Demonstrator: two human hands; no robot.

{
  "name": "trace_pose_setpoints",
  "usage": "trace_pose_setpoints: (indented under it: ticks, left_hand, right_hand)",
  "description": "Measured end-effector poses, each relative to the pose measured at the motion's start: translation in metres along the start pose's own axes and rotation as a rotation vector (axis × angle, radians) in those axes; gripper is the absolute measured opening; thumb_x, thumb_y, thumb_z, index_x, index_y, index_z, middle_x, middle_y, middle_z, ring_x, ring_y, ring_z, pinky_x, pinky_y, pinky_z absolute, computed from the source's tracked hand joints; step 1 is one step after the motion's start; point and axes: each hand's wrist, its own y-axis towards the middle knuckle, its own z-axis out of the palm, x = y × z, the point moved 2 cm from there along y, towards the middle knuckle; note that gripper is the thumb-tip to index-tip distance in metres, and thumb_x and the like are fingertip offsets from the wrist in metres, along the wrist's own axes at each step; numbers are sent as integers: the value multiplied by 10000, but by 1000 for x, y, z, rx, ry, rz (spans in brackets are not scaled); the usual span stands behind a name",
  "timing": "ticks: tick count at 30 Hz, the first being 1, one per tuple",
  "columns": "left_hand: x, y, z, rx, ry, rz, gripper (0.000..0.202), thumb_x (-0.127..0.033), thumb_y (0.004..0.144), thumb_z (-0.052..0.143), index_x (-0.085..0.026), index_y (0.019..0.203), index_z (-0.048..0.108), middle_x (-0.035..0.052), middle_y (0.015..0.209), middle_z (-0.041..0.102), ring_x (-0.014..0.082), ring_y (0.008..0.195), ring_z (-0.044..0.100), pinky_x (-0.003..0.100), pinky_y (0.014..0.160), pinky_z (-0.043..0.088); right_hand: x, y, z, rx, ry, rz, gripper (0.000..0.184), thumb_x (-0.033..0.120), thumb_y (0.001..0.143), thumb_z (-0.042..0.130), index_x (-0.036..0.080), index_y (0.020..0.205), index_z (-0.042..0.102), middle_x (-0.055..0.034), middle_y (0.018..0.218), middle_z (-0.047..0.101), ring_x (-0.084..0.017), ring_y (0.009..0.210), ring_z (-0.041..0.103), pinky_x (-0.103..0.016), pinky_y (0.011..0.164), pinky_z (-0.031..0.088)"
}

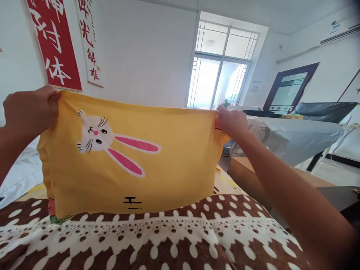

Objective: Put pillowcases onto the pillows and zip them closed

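Note:
A yellow pillowcase (174, 153) printed with a white rabbit with pink ears hangs stretched between my hands. My left hand (32, 112) is closed on its upper left corner. At the upper right corner, my right hand (232, 119) pinches the cloth. The rabbit print lies sideways, and black lettering shows near the lower edge. Folded layers show along the left side. Below, the hem meets a brown blanket (168, 243) with white dots, and a bit of red and green print peeks out at the lower left corner.
White bedding (24, 170) lies at the left. To the right are a cardboard box (247, 174) and a table covered in plastic sheeting (295, 138). Two hanging scrolls, one a red scroll (57, 48), a window (219, 75) and a dark-framed door or panel (292, 88) stand behind.

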Motion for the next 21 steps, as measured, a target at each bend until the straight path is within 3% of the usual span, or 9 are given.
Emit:
trace_pose_setpoints:
  ticks: [5, 8, 10, 12, 15, 16, 18, 19, 21]
  left_hand:
    - [-5, -5, -7, -15, 157, 95, 565, -425, 938, 166, -104, 1199, 550, 135, 1139, 592, 308, 1052, 546, 558, 903, 428]
    - [-17, -11, -4, 59, 61, -14, 553, -499, 905, 231, -145, 1133, 589, 99, 877, 611, 289, 858, 585, 463, 773, 480]
    - [-38, -18, -3, 64, 33, 33, 537, -529, 895, 259, -174, 1099, 605, 61, 704, 546, 266, 728, 560, 414, 707, 459]
    - [-65, -25, -5, -11, -39, 144, 497, -511, 908, 271, -186, 1060, 615, 33, 637, 495, 224, 650, 515, 360, 679, 415]
    - [-102, -34, -19, -239, -282, 245, 445, -460, 940, 279, -174, 997, 615, 15, 649, 516, 151, 598, 466, 281, 638, 360]
    - [-110, -37, -25, -317, -319, 276, 442, -452, 948, 277, -171, 972, 616, 15, 658, 532, 140, 596, 465, 270, 629, 350]
    - [-119, -44, -34, -417, -282, 370, 450, -449, 956, 269, -174, 924, 624, 20, 655, 557, 140, 604, 485, 275, 646, 357]
    - [-119, -48, -37, -435, -237, 416, 459, -449, 958, 261, -179, 901, 628, 25, 651, 568, 149, 617, 506, 287, 674, 371]
    - [-106, -59, -37, -412, -218, 453, 465, -435, 960, 235, -188, 940, 629, 46, 728, 619, 182, 711, 571, 328, 766, 405]
  right_hand:
    - [0, 10, -3, 10, 14, 39, 259, 251, 835, 465, 171, 1058, 570, -137, 820, 636, -271, 750, 595, -319, 626, 325]
    - [21, 4, -6, 161, 108, 37, 268, 274, 873, 457, 139, 1050, 607, -175, 941, 659, -311, 901, 611, -400, 766, 375]
    - [55, -6, -16, 239, 416, -61, 383, 374, 946, 347, 155, 1149, 588, -171, 1089, 644, -290, 1014, 589, -421, 863, 368]
    - [104, -19, -35, 249, 820, -272, 526, 521, 947, 294, 207, 1340, 452, -137, 1248, 584, -252, 1110, 547, -401, 925, 357]
    - [178, -37, -61, 204, 1031, -552, 833, 642, 725, 611, 232, 1406, 360, -106, 1245, 581, -281, 1146, 500, -425, 984, 302]
    - [198, -41, -64, 189, 1063, -556, 806, 625, 684, 656, 232, 1351, 431, -82, 1164, 618, -277, 1088, 524, -405, 953, 325]
    - [227, -46, -62, 183, 1129, -511, 506, 577, 729, 625, 218, 1086, 612, -24, 923, 653, -232, 903, 564, -314, 809, 383]
    - [236, -48, -58, 194, 1160, -487, 366, 544, 782, 572, 209, 911, 646, -1, 799, 630, -201, 805, 558, -270, 716, 379]
    - [247, -52, -47, 221, 1186, -464, 353, 480, 842, 501, 196, 653, 592, 18, 628, 542, -155, 668, 511, -232, 584, 323]
